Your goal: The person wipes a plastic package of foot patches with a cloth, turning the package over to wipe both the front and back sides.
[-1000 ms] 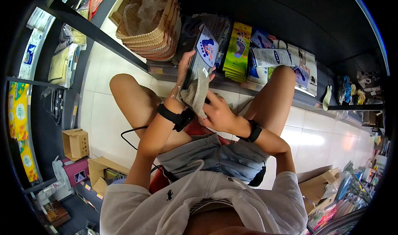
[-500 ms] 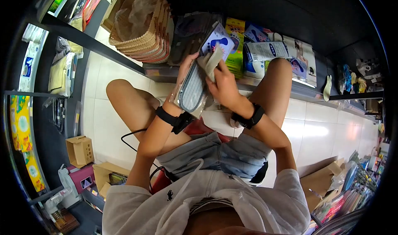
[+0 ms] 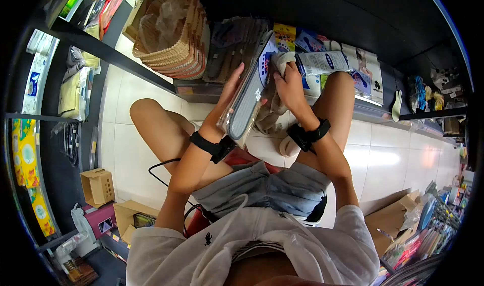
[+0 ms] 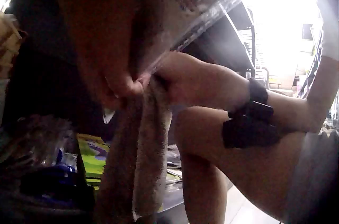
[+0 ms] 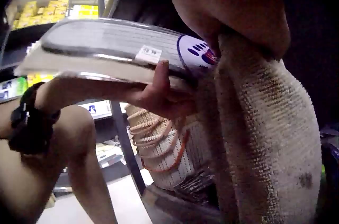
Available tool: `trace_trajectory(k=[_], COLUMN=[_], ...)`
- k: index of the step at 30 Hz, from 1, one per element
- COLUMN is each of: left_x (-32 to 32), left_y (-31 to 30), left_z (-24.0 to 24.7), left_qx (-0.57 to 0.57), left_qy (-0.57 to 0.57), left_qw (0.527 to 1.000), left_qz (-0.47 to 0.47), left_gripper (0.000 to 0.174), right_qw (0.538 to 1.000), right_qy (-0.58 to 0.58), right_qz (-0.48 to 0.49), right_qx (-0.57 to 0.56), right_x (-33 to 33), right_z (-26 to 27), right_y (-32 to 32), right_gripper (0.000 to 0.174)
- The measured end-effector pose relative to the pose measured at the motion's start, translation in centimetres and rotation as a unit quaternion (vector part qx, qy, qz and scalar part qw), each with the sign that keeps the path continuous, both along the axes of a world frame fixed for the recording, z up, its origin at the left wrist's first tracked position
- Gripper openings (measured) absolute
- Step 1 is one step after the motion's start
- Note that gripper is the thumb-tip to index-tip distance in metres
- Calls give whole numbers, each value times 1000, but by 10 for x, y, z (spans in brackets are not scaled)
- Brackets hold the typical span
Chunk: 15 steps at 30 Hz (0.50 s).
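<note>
My left hand (image 3: 229, 92) grips a clear-wrapped pack of grey insoles (image 3: 246, 107) from beneath, its thumb over the near side by a small white price label. A white card with a blue footprint tops the pack, which slants upward away from me. In my right hand (image 3: 291, 88) is a beige cleaning cloth (image 3: 281, 59), bunched between fingers and thumb along the pack's right edge at the card end. The rest of the cloth hangs below that hand; the right wrist view shows its rough weave and a dark stain (image 5: 306, 180).
On the low shelf ahead lie more insole packs (image 3: 322, 63), a dark stack of packs (image 3: 227, 49), and nested woven baskets (image 3: 169, 39) at the left. My bare knees flank the work. Cardboard boxes (image 3: 98, 186) and shelving stand at the left, another open carton (image 3: 390, 218) at the right.
The cloth has moved from the pack's lower end up over its face and on to the right edge of the card end. The pack has turned, baring the striped insole and its label.
</note>
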State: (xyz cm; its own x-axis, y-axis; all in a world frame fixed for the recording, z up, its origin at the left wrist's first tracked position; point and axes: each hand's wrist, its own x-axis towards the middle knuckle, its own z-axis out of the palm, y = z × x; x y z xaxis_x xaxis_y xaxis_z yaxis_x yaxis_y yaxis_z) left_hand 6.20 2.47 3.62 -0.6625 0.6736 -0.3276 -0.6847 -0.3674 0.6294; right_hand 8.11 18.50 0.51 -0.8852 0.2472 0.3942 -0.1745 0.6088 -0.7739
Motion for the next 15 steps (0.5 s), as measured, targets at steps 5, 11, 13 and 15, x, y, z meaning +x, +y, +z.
trace_trajectory(k=[5,11,13,15], left_x=[2,-29,-30,-33], left_y=[-10,-22,-22,-25], left_z=[-19,-53,-39,-26], left_qx=[-104,84,70,-61], left_qy=[367,70,2,89], left_qw=[924,984,975,983], left_qz=[18,140,210,151], left_gripper=[31,18,16,15], right_qw=[998,991,985,981], right_qy=[-10,-62,-41,-36], right_qz=[48,35,25,15], right_qx=[-30,-117,-164,-188], right_x=[4,3,0,1], right_z=[4,7,6,10], right_y=[-8,5,9,14], right_gripper=[25,23,23,24])
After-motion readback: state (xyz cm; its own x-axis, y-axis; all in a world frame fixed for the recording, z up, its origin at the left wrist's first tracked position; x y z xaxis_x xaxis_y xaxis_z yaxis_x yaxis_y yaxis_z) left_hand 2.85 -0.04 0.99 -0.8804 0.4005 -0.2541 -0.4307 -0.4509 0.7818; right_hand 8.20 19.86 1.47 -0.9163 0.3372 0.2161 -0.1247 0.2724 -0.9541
